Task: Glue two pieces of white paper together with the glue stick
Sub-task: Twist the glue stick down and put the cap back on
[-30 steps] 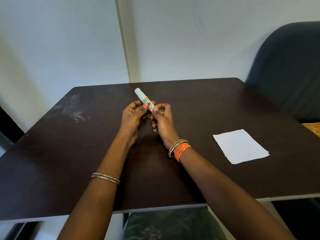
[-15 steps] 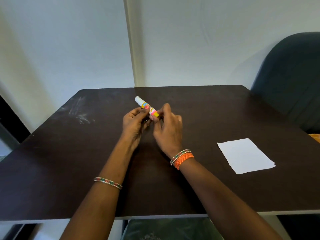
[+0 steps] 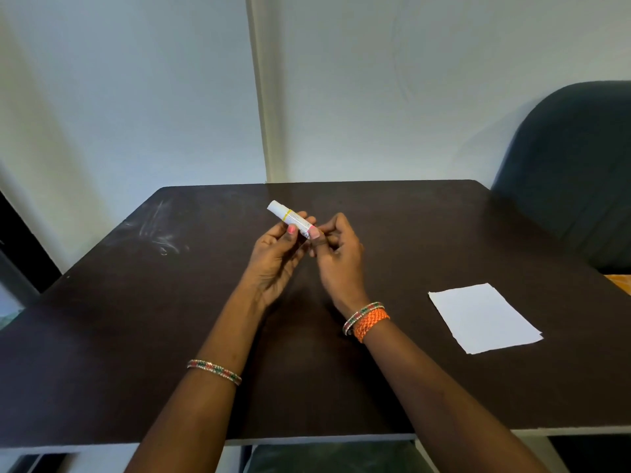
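A small white glue stick (image 3: 288, 216) with a coloured label is held above the middle of the dark table (image 3: 136, 329), its white cap end pointing up and to the left. My left hand (image 3: 276, 254) pinches its body between thumb and fingers. My right hand (image 3: 338, 257) grips its lower end with the fingertips. White paper (image 3: 483, 317) lies flat on the table to the right of my hands; a second edge peeks out at its lower right, so two sheets seem stacked.
A dark upholstered chair (image 3: 573, 165) stands at the table's far right corner. White walls rise behind the table. Chalky smudges (image 3: 160, 230) mark the table's far left. The near table edge (image 3: 341, 438) runs under my forearms.
The glue stick has turned in my fingers, so a paler side of its label faces up. My right hand's fingers have shifted on its lower end. The camera has tilted.
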